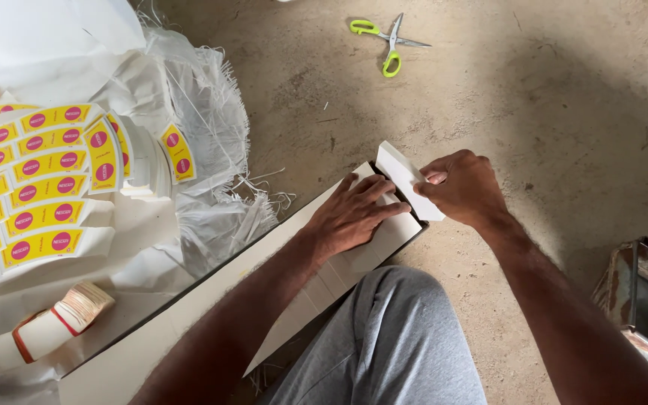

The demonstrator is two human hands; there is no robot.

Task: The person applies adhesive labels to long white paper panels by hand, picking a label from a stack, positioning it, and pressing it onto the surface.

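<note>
Cardboard box [279,255] looks light and stiff; my left hand [354,214] presses flat on it. My right hand [463,187] pinches its end flap [406,180], where I'd grip.

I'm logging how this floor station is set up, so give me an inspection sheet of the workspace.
Surface: bare concrete floor, dusty.
Job's things: long white board; folded white card at its far end.
Clutter: green-handled scissors; rows of yellow curved labels on white woven sacking; banded bundle.
Hands: left hand flat on the board; right hand pinching the card.
Cables: nothing seen.
Surroundings: grey trouser knee; rusty metal frame at right.
</note>
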